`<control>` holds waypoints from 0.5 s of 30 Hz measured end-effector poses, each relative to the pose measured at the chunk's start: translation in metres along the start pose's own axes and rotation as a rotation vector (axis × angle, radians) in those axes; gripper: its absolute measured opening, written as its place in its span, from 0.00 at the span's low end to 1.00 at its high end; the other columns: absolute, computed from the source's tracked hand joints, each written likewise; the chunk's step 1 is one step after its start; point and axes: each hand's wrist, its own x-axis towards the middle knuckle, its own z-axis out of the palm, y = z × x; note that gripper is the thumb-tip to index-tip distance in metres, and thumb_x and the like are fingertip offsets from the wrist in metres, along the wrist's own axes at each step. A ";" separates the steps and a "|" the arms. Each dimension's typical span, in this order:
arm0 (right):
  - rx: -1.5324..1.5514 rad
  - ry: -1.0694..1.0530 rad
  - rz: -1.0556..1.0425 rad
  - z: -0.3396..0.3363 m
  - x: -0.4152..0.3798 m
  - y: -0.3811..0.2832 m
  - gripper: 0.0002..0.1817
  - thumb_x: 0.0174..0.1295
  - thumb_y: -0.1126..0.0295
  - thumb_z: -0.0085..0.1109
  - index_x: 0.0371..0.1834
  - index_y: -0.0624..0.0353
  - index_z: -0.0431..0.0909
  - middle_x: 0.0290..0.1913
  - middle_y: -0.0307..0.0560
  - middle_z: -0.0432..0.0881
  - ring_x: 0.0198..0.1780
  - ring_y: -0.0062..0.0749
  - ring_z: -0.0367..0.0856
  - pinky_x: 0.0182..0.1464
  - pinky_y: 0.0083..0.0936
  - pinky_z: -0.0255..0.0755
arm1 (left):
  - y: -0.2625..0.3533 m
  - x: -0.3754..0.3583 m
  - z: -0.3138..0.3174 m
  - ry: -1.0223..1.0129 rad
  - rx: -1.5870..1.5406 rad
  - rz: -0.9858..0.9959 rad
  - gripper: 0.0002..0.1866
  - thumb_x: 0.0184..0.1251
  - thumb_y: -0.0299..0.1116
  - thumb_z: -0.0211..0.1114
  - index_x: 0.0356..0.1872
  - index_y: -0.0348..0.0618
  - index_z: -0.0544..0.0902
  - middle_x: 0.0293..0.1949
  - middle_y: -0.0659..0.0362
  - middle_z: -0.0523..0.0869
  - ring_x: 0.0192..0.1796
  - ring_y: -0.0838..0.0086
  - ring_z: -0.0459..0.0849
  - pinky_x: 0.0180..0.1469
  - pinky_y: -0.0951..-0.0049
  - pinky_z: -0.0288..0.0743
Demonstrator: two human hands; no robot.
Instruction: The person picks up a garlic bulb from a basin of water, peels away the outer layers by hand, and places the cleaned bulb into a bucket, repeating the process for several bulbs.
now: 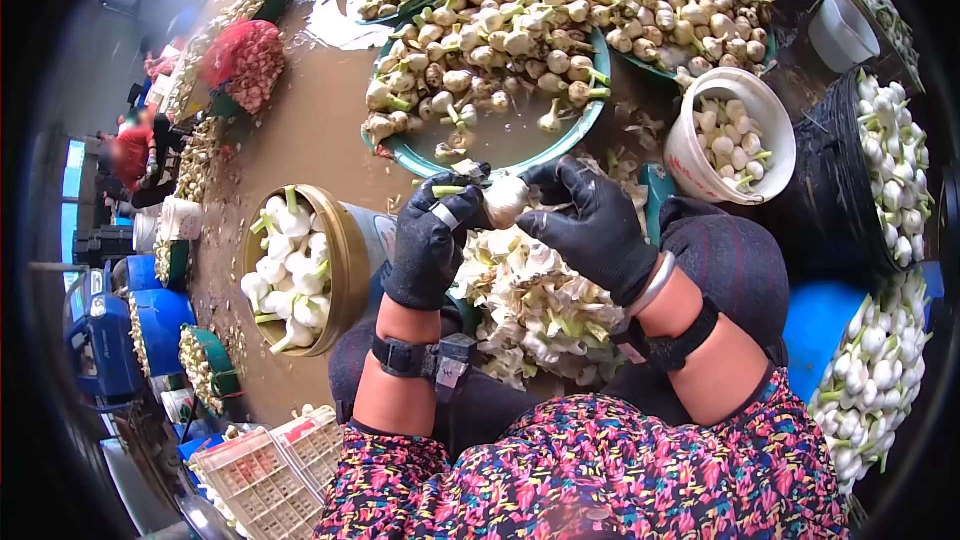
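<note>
A garlic bulb (506, 202) with a short green stem is held up between my two black-gloved hands. The fingers of my left hand (432, 238) close round its stem side, and a light band circles one of them. From the other side, my right hand (597, 222) has its thumb and forefinger bent in at the bulb's skin. Right below the hands lies a heap of papery garlic peels (540, 290), between my knees. Past the bulb stands a wide green-rimmed basin (405, 152) with water and unpeeled garlic (480, 40).
On the left, a tipped yellowish bucket (340, 270) holds white peeled garlic (290, 275). A white bucket (682, 145) with some bulbs stands right, near a black-lined tub (825, 175) full of peeled garlic. A person in red (132, 155) is far left, beyond a red mesh sack (245, 65).
</note>
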 end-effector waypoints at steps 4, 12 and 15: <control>0.129 -0.057 -0.031 -0.006 0.004 -0.002 0.16 0.48 0.76 0.65 0.43 0.63 0.78 0.36 0.38 0.77 0.37 0.19 0.75 0.41 0.19 0.72 | 0.018 -0.001 0.011 0.148 -0.695 -0.544 0.09 0.55 0.22 0.62 0.39 0.33 0.80 0.36 0.58 0.83 0.37 0.77 0.80 0.42 0.78 0.74; 0.022 -0.177 -0.049 -0.006 0.009 0.005 0.07 0.46 0.76 0.62 0.30 0.64 0.77 0.27 0.42 0.75 0.33 0.24 0.75 0.38 0.22 0.71 | 0.021 0.001 0.006 0.110 -0.758 -0.707 0.07 0.54 0.24 0.64 0.35 0.35 0.82 0.34 0.59 0.83 0.37 0.76 0.81 0.40 0.77 0.74; -0.246 -0.160 -0.179 -0.007 0.007 -0.008 0.06 0.47 0.73 0.58 0.26 0.63 0.74 0.23 0.47 0.73 0.27 0.32 0.74 0.33 0.27 0.68 | 0.021 -0.001 0.003 0.080 -0.543 -0.551 0.08 0.55 0.24 0.64 0.36 0.35 0.82 0.33 0.57 0.83 0.35 0.76 0.81 0.39 0.76 0.74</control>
